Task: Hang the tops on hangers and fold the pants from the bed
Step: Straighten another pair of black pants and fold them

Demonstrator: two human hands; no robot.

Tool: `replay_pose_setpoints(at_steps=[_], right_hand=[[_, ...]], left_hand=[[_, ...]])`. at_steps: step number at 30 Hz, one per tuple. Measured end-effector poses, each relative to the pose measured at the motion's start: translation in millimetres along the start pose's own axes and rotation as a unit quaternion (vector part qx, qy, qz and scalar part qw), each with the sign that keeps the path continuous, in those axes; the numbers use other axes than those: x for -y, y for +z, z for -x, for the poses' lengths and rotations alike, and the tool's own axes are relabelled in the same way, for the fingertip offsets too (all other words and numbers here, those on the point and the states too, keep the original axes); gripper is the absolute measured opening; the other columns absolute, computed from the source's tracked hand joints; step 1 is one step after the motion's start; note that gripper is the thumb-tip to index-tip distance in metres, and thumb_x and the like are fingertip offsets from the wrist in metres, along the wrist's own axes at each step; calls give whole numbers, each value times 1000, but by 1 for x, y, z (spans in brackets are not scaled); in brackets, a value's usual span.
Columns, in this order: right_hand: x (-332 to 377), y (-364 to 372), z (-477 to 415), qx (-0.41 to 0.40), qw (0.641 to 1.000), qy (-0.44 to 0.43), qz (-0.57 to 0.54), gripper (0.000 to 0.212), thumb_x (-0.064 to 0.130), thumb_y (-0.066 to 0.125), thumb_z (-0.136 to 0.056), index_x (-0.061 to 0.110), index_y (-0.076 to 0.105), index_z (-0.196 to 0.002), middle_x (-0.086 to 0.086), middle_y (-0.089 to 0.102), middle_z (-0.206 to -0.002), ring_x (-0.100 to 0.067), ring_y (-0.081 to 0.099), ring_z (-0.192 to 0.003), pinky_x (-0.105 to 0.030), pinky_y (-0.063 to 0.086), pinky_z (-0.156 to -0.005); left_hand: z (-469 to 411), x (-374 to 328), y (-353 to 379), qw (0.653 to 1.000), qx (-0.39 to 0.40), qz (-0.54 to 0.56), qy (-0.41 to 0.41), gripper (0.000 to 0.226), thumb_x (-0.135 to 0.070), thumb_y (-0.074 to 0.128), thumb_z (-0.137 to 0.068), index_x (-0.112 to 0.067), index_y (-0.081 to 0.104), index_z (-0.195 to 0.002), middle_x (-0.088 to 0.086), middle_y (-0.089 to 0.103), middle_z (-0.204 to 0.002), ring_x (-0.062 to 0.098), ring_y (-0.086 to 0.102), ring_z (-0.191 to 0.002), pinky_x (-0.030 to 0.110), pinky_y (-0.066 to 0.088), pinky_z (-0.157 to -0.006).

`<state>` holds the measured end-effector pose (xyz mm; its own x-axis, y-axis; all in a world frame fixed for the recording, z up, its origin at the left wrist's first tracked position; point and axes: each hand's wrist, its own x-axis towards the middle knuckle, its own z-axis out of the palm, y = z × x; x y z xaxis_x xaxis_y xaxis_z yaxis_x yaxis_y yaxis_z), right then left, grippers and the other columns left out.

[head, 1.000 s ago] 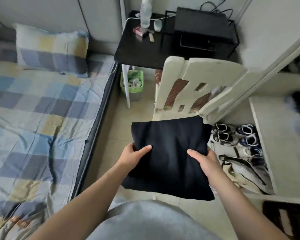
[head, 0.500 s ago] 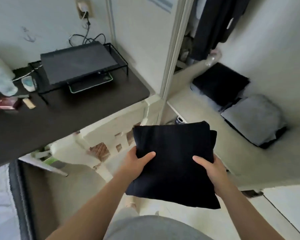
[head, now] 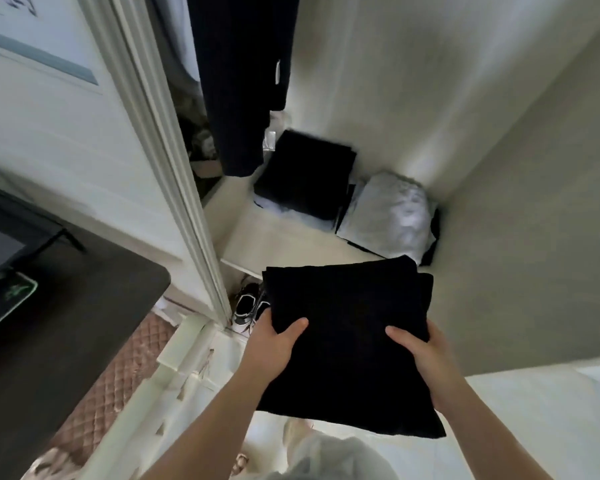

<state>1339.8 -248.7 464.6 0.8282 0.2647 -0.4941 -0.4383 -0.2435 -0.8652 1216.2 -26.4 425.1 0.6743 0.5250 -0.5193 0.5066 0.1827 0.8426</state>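
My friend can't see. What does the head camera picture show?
The left hand and right hand grip folded black pants in front of an open wardrobe. On its shelf lie a black pile and a grey pile, with dark clothes hanging above.

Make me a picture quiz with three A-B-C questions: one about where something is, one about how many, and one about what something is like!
1. Where is the folded light grey cloth pile?
A) on the white wardrobe shelf, right of the folded black pile
B) in a blue basket
C) on a hanger

2. How many hands grip the black cloth garment?
A) none
B) one
C) two

3. How is that garment?
A) rolled into a ball
B) folded flat
C) hung up

1 A: it lies on the shelf beside the black pile.
2 C: the left hand and right hand each hold a side.
3 B: its layers lie stacked.
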Motion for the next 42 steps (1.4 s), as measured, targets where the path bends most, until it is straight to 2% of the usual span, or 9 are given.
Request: replay_pose_setpoints(at_steps=[5,12,16,22,28,33,37,40,42], right_hand=[[27,-1,-49,0,999,-2,-42,41,19,80,-81,24,67,-119,1,76,-109,-23,73,-99,-47,56,-94],[70,4,-140,-11,996,0,-86,41,18,80,-81,27,66,-119,1,75,-111,-21,73,-100,-40,57,-87],[87,11,-187,-22,993,9,-116,44,16,80,-81,29,65,-120,3,75,-110,-20,73,-100,-37,56,-85],[116,40,-273,-17,988,2,-154,45,15,76,-84,22,64,-127,-4,73,-116,-26,71,-106,-39,54,-89],[149,85,-363,47,983,-9,-175,42,15,71,-91,23,60,-131,-3,72,-119,-24,70,-108,-39,55,-91],[154,130,-434,23,985,-5,-172,40,19,74,-89,25,61,-126,-7,72,-116,-26,72,-102,-44,57,-91],[142,159,-480,20,994,50,-96,58,33,69,-93,26,41,-144,-5,63,-128,-27,65,-109,-46,54,-96],[134,162,-496,47,995,87,-4,76,41,65,-94,24,22,-154,-7,50,-144,-31,56,-123,-43,46,-104],[136,162,-488,-6,995,47,92,88,39,67,-93,18,11,-157,-11,37,-154,-34,43,-136,-39,37,-108]], left_hand=[[-61,-43,16,999,8,-43,5,46,-38,73,-88,-22,58,-128,-6,69,-114,17,66,-106,43,51,-101],[-147,-112,41,993,-12,-111,38,42,-32,67,-94,-20,53,-132,-6,64,-114,16,61,-106,32,47,-93],[-200,-141,48,989,-3,-141,47,42,-33,67,-94,-24,51,-132,-7,64,-117,18,62,-115,37,48,-103],[-294,-188,48,979,1,-191,64,72,-36,60,-99,-21,22,-158,0,43,-153,21,41,-141,20,28,-102],[-395,-225,35,944,-112,-292,104,61,-39,60,-97,-24,34,-151,7,56,-142,33,52,-130,42,42,-103],[-462,-234,32,911,-182,-351,113,51,-39,57,-97,-25,39,-143,9,64,-129,36,58,-120,50,45,-100],[-498,-215,30,894,-225,-372,103,57,-39,55,-99,-16,32,-146,13,55,-140,35,48,-131,50,44,-101],[-499,-194,32,876,-228,-405,131,76,-37,54,-99,-18,10,-158,12,26,-162,34,31,-145,49,33,-115],[-488,-181,38,845,-223,-442,203,80,-37,55,-98,-22,7,-160,10,13,-166,36,24,-148,50,26,-119]])
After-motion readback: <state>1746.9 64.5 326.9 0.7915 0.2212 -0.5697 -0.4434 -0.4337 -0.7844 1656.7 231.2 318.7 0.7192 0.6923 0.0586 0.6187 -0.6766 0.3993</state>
